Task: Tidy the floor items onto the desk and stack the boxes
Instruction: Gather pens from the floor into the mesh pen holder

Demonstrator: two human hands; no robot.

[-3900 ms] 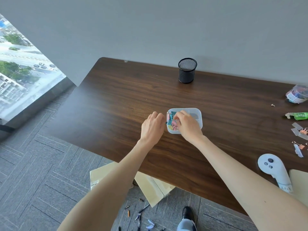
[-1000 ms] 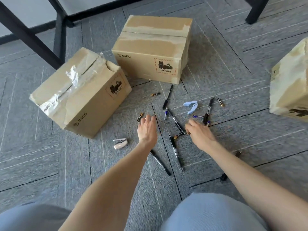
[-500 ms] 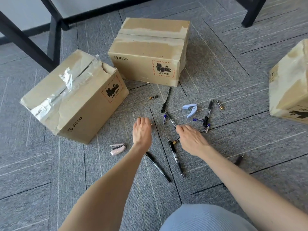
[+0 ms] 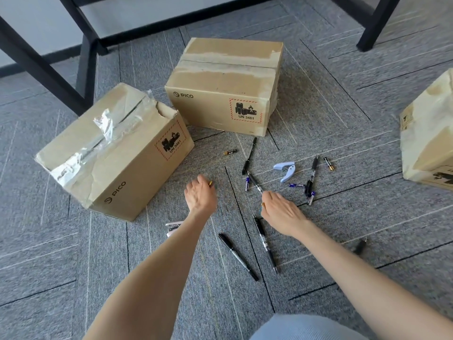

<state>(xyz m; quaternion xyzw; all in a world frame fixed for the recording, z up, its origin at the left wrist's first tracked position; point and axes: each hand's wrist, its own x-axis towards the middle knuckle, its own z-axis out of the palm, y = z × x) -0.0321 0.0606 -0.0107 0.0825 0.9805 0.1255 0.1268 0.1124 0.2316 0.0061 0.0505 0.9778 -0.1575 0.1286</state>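
Observation:
Three taped cardboard boxes stand on the grey carpet: a torn one [image 4: 110, 153] at left, one [image 4: 225, 87] behind centre, one [image 4: 429, 133] at the right edge. Pens [image 4: 249, 155] [image 4: 237, 256] [image 4: 266, 244], batteries [image 4: 230, 151] [image 4: 329, 163] and a blue staple remover [image 4: 285, 169] lie scattered between them. My left hand [image 4: 199, 195] is curled shut, a gold-tipped battery end poking out by the fingers. My right hand [image 4: 282, 212] grips a black pen [image 4: 255, 181] by its lower end; a small gold tip shows at its fingertips.
Black desk legs [image 4: 81, 57] [image 4: 372, 23] stand behind the boxes. A pink stapler [image 4: 172, 228] lies half hidden under my left forearm. A small dark item [image 4: 360, 246] sits on the carpet at right. My knee is at the bottom edge.
Earlier both hands were at a clip tray on the desk; the view then dropped to the floor. In the last second my left hand closed over a battery and my right hand took a pen.

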